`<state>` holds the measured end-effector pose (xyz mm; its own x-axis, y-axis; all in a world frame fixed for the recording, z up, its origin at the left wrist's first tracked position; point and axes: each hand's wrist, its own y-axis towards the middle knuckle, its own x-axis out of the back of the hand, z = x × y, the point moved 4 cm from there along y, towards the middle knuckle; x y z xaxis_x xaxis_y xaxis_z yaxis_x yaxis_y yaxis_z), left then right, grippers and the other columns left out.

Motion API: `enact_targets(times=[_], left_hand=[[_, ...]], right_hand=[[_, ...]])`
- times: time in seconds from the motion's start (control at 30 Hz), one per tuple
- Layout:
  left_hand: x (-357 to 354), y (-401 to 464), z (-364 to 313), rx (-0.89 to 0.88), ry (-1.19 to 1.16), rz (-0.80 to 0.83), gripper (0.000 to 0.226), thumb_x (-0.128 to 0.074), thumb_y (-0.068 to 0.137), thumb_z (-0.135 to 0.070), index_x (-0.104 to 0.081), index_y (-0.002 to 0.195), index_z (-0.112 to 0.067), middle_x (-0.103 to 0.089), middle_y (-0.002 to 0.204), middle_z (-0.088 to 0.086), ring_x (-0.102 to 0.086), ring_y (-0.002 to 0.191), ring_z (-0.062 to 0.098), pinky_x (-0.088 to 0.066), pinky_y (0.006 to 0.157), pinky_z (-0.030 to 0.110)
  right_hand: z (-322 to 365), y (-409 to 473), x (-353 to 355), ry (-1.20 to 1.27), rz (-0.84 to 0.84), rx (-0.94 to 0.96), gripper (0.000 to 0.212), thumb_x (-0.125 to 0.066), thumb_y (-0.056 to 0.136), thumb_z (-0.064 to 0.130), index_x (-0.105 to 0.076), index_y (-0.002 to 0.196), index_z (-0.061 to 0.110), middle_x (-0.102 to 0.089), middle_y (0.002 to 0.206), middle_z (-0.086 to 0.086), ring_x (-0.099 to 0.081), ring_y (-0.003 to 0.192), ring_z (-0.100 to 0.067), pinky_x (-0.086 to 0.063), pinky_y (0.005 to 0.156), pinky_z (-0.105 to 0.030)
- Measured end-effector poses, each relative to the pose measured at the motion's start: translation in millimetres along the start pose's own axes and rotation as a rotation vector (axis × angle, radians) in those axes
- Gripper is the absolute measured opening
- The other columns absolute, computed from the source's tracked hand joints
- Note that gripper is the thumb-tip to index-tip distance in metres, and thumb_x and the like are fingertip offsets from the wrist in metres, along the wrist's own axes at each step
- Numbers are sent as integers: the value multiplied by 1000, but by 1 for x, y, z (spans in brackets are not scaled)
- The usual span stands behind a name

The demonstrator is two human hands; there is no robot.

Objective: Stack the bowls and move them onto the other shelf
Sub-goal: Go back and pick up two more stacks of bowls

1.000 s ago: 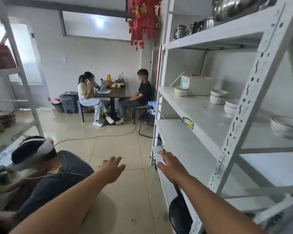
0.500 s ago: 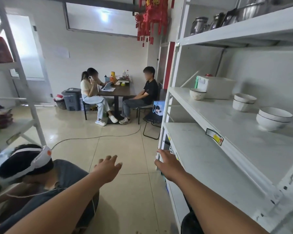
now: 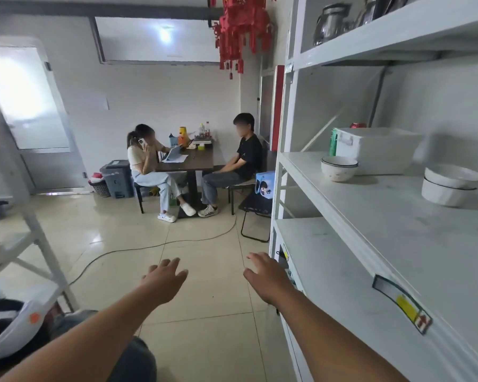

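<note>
Both arms stretched forward over the tiled floor, left hand (image 3: 164, 277) and right hand (image 3: 267, 274) with fingers spread apart, holding nothing. Right one just beside the white metal shelf unit (image 3: 370, 244). Up on its middle shelf: speckled white bowl (image 3: 338, 168) far, two nested white bowls (image 3: 450, 184) right.

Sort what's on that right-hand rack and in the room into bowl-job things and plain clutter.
For the job: speckled bowl; stacked white bowls; shelf that they stand on; left hand and right hand, both holding nothing.

Just lying about: white box; green can; metal pots; red lantern; floor cable.
</note>
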<state>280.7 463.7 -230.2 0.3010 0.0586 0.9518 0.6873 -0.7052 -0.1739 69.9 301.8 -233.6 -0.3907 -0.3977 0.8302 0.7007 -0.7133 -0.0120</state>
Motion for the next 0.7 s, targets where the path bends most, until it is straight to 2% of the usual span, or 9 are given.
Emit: enact_targets(times=[0.4, 0.5, 0.7], left_hand=[[10, 123, -68, -91, 10, 33, 57, -29, 100, -52, -24, 152, -28, -26, 158, -1, -26, 142, 31, -31, 109, 47], [15, 158, -95, -168, 13, 57, 60, -30, 99, -53, -21, 153, -27, -24, 160, 0, -23, 145, 33, -28, 113, 48], [45, 226, -181, -401, 12, 25, 60, -33, 99, -52, -25, 152, -26, -27, 159, 3, -24, 145, 32, -28, 113, 49]], right_hand=[[-19, 108, 42, -25, -43, -9, 54, -40, 96, 42, -37, 149, 30, -31, 158, 5, -31, 143, -20, -32, 114, -41], [-19, 132, 61, -2, -67, 17, 55, -42, 95, 41, -38, 149, 30, -35, 156, 3, -34, 141, -22, -34, 112, -41], [-15, 180, 129, -2, -266, 14, 48, -46, 96, 39, -47, 143, 26, -43, 150, 1, -40, 137, -22, -35, 110, -38]])
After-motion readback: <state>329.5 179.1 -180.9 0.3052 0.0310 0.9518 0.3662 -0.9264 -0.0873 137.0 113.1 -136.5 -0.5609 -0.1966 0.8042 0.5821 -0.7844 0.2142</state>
